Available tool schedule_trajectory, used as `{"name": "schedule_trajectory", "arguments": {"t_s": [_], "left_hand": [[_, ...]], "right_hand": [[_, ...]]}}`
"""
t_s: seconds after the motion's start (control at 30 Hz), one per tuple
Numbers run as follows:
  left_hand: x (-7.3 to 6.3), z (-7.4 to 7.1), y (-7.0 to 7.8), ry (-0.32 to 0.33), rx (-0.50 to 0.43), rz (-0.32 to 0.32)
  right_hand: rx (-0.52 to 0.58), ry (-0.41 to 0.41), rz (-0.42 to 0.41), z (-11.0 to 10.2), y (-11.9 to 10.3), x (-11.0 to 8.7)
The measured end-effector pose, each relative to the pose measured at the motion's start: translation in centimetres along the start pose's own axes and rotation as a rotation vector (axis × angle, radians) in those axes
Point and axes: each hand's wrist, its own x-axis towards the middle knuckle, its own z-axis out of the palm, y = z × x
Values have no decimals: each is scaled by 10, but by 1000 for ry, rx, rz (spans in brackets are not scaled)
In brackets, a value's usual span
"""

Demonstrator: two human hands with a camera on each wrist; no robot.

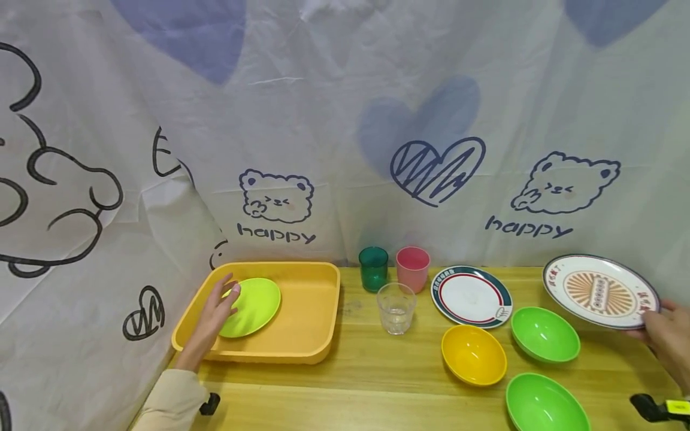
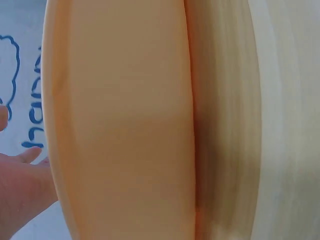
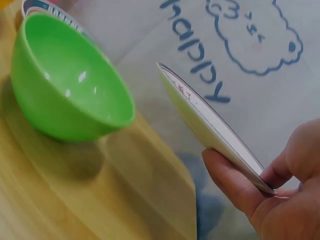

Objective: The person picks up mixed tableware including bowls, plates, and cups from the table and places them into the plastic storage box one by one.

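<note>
On the right, my right hand (image 1: 665, 335) grips the rim of a white plate (image 1: 598, 290) with an orange sunburst print. The right wrist view shows this plate (image 3: 215, 125) tilted, pinched between thumb and fingers (image 3: 232, 180), raised above the table. My left hand (image 1: 215, 308) is over the left side of a yellow-orange tray (image 1: 309, 305), fingers loosely extended and holding nothing. Beside its fingertips a lime-green plate (image 1: 253, 308) lies in the tray. In the left wrist view the tray wall (image 2: 125, 120) fills much of the picture, with part of the left hand (image 2: 22, 187) behind it.
Along the back stand a green cup (image 1: 374, 269), a pink cup (image 1: 412, 269) and a clear cup (image 1: 396, 311). A dark-rimmed white plate (image 1: 471, 296), a yellow bowl (image 1: 474, 356) and two green bowls (image 1: 544, 335) sit right of them. A printed cloth (image 1: 334, 120) hangs behind the table.
</note>
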Motion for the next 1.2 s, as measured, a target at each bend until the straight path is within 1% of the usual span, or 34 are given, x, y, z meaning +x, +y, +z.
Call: {"name": "schedule_trajectory", "arguments": {"t_s": [0.1, 0.2, 0.33, 0.47, 0.67, 0.77, 0.9, 1.03, 1.07, 1.2], "left_hand": [[-1, 6, 5, 1, 13, 34], [-1, 12, 8, 0, 14, 47], [-3, 19, 15, 0, 19, 83], [-3, 26, 19, 16, 49, 149], [-5, 35, 25, 20, 41, 199], [-6, 40, 29, 15, 30, 213], [-8, 48, 34, 2, 20, 221], [-9, 56, 37, -8, 14, 225], [-10, 58, 38, -10, 12, 227], [-12, 67, 40, -22, -9, 228]], "right_hand": [[29, -26, -64, 2, -3, -5], [66, -45, -145, 5, -6, -12], [76, -41, -192, 7, -12, -23], [82, -40, -214, 10, -19, -36], [66, -27, -258, 17, -26, -52], [81, -32, -285, 20, -30, -58], [119, -63, -315, 23, -33, -65], [134, -91, -324, 26, -33, -72], [160, -103, -319, 27, -33, -73], [184, -114, -318, 30, -34, -81]]}}
